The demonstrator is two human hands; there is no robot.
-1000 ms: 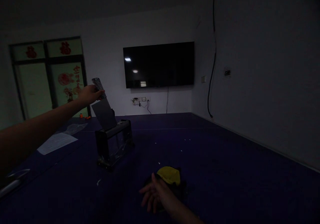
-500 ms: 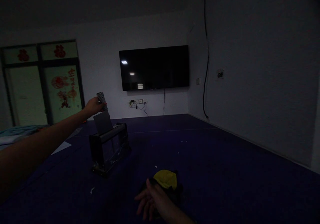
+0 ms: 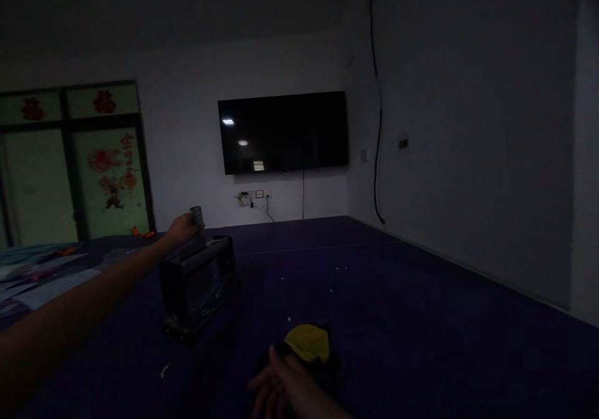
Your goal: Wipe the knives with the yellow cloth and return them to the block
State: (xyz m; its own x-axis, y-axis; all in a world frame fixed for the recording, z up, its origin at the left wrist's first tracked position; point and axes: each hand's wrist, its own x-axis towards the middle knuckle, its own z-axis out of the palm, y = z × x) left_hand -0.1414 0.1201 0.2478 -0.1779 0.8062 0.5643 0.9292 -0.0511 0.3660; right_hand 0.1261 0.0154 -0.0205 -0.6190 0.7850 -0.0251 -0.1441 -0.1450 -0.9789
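My left hand (image 3: 180, 229) is closed around the silvery handle of a broad-bladed cleaver (image 3: 196, 213). Most of the grey blade is down in the top of a knife block (image 3: 206, 285), a dark stand with see-through sides that stands upright on the blue-purple table. Lower in view, my right hand (image 3: 286, 378) has its fingers spread and grips nothing. It is in front of a yellow and black cloth-like item (image 3: 307, 342), partly covering it; whether they touch I cannot tell.
Papers (image 3: 56, 288) and plastic wrap lie at the left of the table (image 3: 397, 319). Small white scraps (image 3: 165, 370) are scattered about. Orange items (image 3: 140, 232) sit at the far edge. A television (image 3: 283, 133) hangs on the back wall, and a black cable (image 3: 378, 138) runs down the right wall.
My left hand has lowered the cleaver, and its blade has slid deeper into the knife block. The right hand stays spread by the yellow and black item. The view has shifted slightly.
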